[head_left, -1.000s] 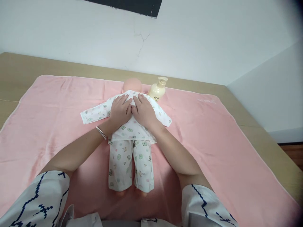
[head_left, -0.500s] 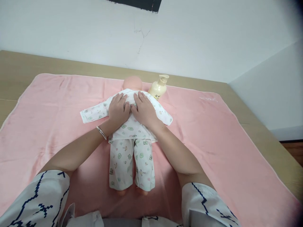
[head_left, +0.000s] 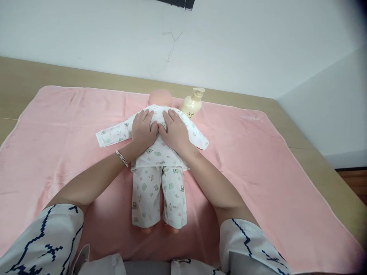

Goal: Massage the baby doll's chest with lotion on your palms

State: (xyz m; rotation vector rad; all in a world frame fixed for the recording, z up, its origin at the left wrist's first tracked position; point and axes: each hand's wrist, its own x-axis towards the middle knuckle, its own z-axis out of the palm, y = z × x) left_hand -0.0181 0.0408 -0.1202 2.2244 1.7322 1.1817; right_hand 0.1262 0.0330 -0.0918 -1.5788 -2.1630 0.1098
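A baby doll [head_left: 159, 97] in white printed pyjamas lies on the pink blanket, its head away from me and its feet toward me. The long-sleeved pyjama top [head_left: 156, 154] covers its body, with both sleeves stretched out to the sides. Flat on the left upper part of the top rests my left hand [head_left: 143, 131], fingers out. My right hand [head_left: 175, 131] lies flat beside it on the right, the two thumbs almost meeting. Neither hand grips anything. The pyjama trousers [head_left: 146, 196] cover the legs down to the feet.
A cream pump bottle [head_left: 191, 104] stands right of the doll's head, near the blanket's far edge. The pink blanket [head_left: 258, 172] spreads over a wooden table [head_left: 312, 164]. Behind rises a white wall [head_left: 229, 49] with cracks.
Both hands stay flat on the doll's top, nearly unmoved. The whole view has shifted slightly, so the scene sits a little higher in the picture.
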